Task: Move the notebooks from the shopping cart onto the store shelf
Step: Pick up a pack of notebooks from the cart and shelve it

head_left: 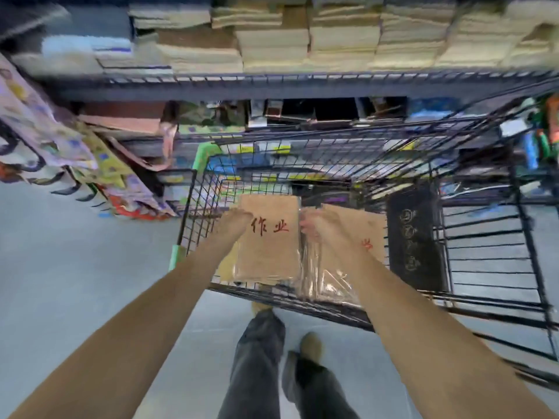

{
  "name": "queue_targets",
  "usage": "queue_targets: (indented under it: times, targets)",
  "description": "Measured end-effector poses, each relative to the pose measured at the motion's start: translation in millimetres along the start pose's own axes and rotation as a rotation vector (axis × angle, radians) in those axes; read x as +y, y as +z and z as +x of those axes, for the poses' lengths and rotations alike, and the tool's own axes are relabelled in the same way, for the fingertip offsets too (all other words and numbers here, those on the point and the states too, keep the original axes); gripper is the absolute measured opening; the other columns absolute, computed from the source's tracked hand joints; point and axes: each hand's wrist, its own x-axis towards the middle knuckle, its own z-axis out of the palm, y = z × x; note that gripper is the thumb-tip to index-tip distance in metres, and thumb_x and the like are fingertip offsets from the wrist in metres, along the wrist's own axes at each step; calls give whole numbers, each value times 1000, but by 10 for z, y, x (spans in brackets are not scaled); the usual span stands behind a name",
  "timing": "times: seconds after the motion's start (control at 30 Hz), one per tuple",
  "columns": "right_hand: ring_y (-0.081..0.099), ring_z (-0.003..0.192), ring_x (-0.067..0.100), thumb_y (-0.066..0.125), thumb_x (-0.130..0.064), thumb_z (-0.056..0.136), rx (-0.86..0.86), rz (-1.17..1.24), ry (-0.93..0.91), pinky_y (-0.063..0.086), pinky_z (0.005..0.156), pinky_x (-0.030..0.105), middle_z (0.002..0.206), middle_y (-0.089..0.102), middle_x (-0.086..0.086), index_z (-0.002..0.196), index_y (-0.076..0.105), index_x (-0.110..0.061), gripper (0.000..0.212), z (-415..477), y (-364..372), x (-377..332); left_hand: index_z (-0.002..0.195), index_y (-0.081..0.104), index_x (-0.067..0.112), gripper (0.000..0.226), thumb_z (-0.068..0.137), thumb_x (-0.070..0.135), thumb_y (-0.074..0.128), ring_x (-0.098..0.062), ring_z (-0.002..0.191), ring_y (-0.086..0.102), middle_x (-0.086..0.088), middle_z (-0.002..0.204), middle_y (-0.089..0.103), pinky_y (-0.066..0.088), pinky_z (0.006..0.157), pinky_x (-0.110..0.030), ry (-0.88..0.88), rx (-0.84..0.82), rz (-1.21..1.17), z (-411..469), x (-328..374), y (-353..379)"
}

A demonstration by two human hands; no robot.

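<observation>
Kraft-brown notebooks (pixel 269 252): one plastic-wrapped pack with red characters on the cover.

Location: near-left corner of the cart (pixel 193 225), cover up. Whether it rests on the cart floor or is already slightly raised cannot be told.

Long axis: runs away from the person, toward the shelf (pixel 272 83).

Left grip (pixel 237 222): on the pack's left edge, narrow, fingers curled over it.

Right grip (pixel 314 226): on the pack's right edge, narrow, fingers tucked into the seam against a second pack (pixel 363 231) lying just beside. The fingertips are blurred, so the depth of hold is uncertain.

Key relation: the pack lies squarely between the two grips, held by opposite long edges, with neither arm nearer.

Shelf: ahead, beyond the cart's far wall and above its rim, carrying pale stacks (pixel 332 46).

Judgement: the pack probably needs a lift clear of the wire wall, then travel forward along its own long axis.

Also in the cart: a black item (pixel 414 237), right of the second pack.
</observation>
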Motion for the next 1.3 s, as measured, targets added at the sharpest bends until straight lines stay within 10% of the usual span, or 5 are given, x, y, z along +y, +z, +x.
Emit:
queue_targets:
  times: [0.23, 0.37, 0.7, 0.97, 1.3]
  targets:
    - [59, 108, 30, 44, -4, 96, -23, -117, 157, 49, 96, 44, 107, 58, 7, 126, 55, -4, 32, 606, 474, 675, 125, 51, -1, 34, 94, 12, 47, -30, 107, 56, -19, 120, 57, 45, 90, -37, -211, -64, 109, 622, -684, 228]
    - [60, 88, 18, 48, -8, 95, -49, -144, 226, 49, 62, 16, 109, 57, 9, 129, 50, -4, 34, 895, 703, 939, 127, 50, 1, 36, 94, 15, 46, -30, 102, 56, -19, 125, 57, 43, 80, -32, -266, -109, 216, 954, -986, 346]
    - [39, 57, 7, 35, -16, 99, 116, -390, 221, 28, 49, 19, 66, 43, -2, 72, 45, -17, 30, 1537, 1009, 1225, 117, 52, -2, 28, 98, 16, 41, -20, 72, 52, -12, 90, 57, 49, 63, -32, -243, -69, 288, 1588, -1352, 508]
    - [55, 72, 13, 42, -10, 96, 140, -423, 192, 35, 46, 10, 94, 60, 11, 97, 63, -3, 22, 1587, 1069, 1235, 117, 52, -4, 31, 96, 16, 42, -40, 95, 63, -24, 109, 63, 47, 63, -34, -264, 72, 257, 1579, -1316, 464]
    - [53, 116, 23, 44, -17, 98, -22, -233, 261, 40, 103, 35, 118, 56, 8, 128, 51, -11, 31, 1360, 958, 1178, 93, 54, 12, 24, 101, 23, 34, -22, 83, 50, -2, 79, 55, 39, 57, -22, -223, 190, 35, 1289, -1236, 254]
